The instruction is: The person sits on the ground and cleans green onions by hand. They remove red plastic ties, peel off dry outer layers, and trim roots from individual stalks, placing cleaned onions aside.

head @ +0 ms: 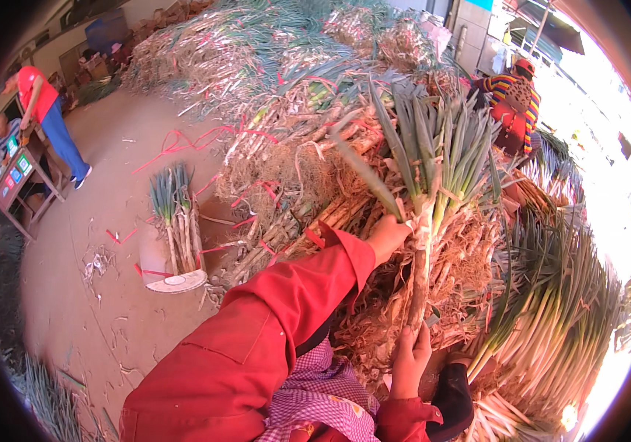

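A large Welsh onion stalk [419,276] stands upright before me, its lower part still in brown, dry outer skin. My right hand [412,359] is closed around the stalk's lower end. Higher up, my left hand [390,238] pinches a green leaf [368,177] where the leaves branch from the stalk. That leaf bends away to the left of the others. Behind the stalk lies a heap of unpeeled onions [459,265] with loose skins and roots. Cleaned onions with pale stems [542,331] lie in a pile on my right.
On the floor [100,221], a small onion bundle [180,221] rests on a stand with a round white end [176,282]. Tied onion bundles [227,66] are stacked beyond. One person [514,105] is at the far right; another [44,110] stands by a wooden table [22,171].
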Available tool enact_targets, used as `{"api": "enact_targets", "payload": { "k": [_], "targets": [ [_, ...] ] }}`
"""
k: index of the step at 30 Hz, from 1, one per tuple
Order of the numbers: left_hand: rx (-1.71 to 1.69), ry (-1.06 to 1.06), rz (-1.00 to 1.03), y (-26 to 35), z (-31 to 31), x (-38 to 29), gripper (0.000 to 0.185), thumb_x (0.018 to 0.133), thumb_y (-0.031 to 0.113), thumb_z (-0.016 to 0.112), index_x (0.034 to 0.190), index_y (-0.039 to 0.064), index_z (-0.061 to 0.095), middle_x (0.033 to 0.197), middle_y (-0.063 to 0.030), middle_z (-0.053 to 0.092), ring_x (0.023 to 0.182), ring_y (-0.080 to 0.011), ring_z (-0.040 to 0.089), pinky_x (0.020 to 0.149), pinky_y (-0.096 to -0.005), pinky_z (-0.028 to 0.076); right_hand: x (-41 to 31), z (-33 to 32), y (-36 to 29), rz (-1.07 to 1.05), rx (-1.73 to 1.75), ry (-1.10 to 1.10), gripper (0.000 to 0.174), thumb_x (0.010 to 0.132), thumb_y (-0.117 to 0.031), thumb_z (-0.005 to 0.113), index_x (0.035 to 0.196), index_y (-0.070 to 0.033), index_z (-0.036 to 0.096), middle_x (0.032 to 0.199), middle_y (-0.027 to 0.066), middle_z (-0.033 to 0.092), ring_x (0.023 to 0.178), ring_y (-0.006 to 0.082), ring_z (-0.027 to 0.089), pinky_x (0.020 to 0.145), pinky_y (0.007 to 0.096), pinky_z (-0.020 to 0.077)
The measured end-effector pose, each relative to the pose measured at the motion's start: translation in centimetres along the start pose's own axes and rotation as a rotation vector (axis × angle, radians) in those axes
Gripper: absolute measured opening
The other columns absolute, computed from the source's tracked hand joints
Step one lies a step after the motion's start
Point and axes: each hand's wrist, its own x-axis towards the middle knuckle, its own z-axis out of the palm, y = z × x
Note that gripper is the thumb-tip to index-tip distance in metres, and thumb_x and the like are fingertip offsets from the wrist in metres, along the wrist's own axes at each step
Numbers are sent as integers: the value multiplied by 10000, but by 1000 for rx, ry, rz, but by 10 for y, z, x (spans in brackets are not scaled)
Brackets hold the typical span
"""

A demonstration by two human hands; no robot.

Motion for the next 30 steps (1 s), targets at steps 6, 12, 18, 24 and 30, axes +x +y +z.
{"api": "enact_targets", "payload": {
  "k": [6,12,18,24,30],
  "targets": [
    [223,-697,-329,-39,16,-81,153,878,115,631,1020,60,639,742,-24,566,609,-127,517,524,-275,428,65,-12,-14,-3,114,55,292,963,-125,559,1201,46,563,961,19,608,823,71,521,721,225,443],
    [318,-1505,-937,-12,-11,-166,437,1006,370,462,1049,-32,629,916,-109,678,818,-230,658,758,-347,558,92,-37,-50,73,245,-6,281,984,-189,565,1174,18,579,943,-7,631,822,46,571,705,198,450],
    [-235,-598,-502,5,-28,-23,493,1029,395,379,1174,-47,545,1213,-193,607,1083,-288,631,888,-407,536,17,-37,-42,185,612,-99,286,1001,-252,474,1138,-30,593,851,-16,612,648,49,558,534,196,430],
    [-1069,-465,-389,0,2,28,425,1024,384,387,1226,41,535,1167,-169,625,1095,-308,608,996,-475,469,-36,-31,40,415,1322,-308,531,983,-397,365,1356,-39,488,1258,113,588,1121,236,560,962,346,440],
    [-1178,-409,-254,-7,30,30,320,1027,269,413,1227,69,562,1049,-122,663,965,-233,647,910,-408,532,-16,-44,66,630,1083,-10,487,960,-397,411,1282,-50,526,1134,96,608,994,223,581,862,333,464]
  ]
}}
